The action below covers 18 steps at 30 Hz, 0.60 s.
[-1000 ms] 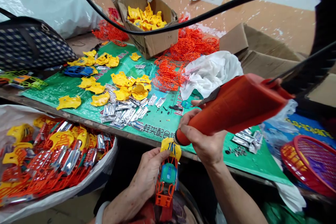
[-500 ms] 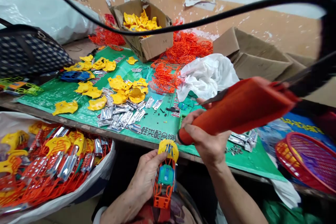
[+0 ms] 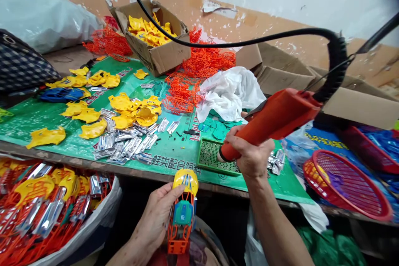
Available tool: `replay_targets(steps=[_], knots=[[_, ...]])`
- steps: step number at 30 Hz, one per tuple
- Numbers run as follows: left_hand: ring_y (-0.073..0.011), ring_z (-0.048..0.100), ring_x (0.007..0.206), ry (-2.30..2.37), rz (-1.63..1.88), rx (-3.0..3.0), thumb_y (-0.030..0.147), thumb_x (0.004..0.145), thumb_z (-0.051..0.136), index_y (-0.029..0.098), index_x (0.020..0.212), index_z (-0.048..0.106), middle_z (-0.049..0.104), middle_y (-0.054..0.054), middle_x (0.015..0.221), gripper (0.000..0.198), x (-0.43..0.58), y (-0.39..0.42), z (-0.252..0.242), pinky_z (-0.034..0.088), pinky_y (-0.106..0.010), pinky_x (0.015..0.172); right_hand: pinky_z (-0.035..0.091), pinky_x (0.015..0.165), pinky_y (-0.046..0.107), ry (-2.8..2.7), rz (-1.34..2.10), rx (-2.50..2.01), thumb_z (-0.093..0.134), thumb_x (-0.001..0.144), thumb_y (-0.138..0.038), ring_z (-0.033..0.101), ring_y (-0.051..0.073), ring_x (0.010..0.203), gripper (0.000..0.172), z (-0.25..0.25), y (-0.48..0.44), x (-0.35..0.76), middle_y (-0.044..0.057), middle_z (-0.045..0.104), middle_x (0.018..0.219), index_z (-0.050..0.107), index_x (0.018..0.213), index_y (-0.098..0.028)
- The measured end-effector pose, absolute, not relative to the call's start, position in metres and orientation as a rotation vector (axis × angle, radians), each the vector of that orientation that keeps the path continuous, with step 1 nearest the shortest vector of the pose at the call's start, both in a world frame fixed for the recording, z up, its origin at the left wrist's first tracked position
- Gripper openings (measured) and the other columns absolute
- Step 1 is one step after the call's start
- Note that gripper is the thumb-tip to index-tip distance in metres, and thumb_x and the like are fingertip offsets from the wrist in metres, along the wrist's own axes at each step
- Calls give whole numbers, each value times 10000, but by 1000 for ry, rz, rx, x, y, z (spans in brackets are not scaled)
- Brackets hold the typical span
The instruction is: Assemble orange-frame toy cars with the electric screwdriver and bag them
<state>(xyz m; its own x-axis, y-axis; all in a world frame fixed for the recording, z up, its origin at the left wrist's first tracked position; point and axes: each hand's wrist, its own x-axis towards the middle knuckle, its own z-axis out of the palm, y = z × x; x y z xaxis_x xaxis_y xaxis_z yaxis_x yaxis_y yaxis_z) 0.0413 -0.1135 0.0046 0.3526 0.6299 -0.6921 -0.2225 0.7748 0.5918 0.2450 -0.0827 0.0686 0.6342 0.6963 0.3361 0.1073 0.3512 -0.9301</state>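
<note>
Right hand point(image 3: 256, 158) grips red tool point(image 3: 274, 118), angled down at green tray point(image 3: 215, 169); left hand point(image 3: 155, 212) pinches toy car point(image 3: 183, 213).

Beyond the fingers point(image 3: 177, 191) of the left hand point(image 3: 154, 212), black characters point(image 3: 176, 165) on the green sheet point(image 3: 280, 187) read 蛙类配合饲料. Red characters point(image 3: 195, 128) farther past those fingers, and yellow characters point(image 3: 326, 141) on the blue sheet point(image 3: 358, 158) right of the right hand's point(image 3: 255, 156) fingers, are too unclear to read.

The left grip point(image 3: 157, 208) holds a toy car point(image 3: 183, 213), the right grip point(image 3: 254, 157) a red tool point(image 3: 274, 118) over a green tray point(image 3: 215, 169).
</note>
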Motion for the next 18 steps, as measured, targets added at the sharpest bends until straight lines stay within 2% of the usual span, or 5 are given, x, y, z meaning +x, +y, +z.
replay_targets(steps=[11,18], knots=[[-162,623,458,1080,563,412,375,597,849,99,817,692,713,-70,608,386,42,-113,2,495,-252,458,490,538,302,-837,476,-1124,757,585,-159,572,124,532,119,60,-83,245,-15,639,644,652,640,-166],[-166,624,466,1091,565,418,382,593,847,102,831,686,713,-69,612,401,41,-113,0,497,-257,456,508,532,310,-831,444,-1156,747,582,-202,574,128,522,126,59,-83,245,-16,629,631,640,642,-172]])
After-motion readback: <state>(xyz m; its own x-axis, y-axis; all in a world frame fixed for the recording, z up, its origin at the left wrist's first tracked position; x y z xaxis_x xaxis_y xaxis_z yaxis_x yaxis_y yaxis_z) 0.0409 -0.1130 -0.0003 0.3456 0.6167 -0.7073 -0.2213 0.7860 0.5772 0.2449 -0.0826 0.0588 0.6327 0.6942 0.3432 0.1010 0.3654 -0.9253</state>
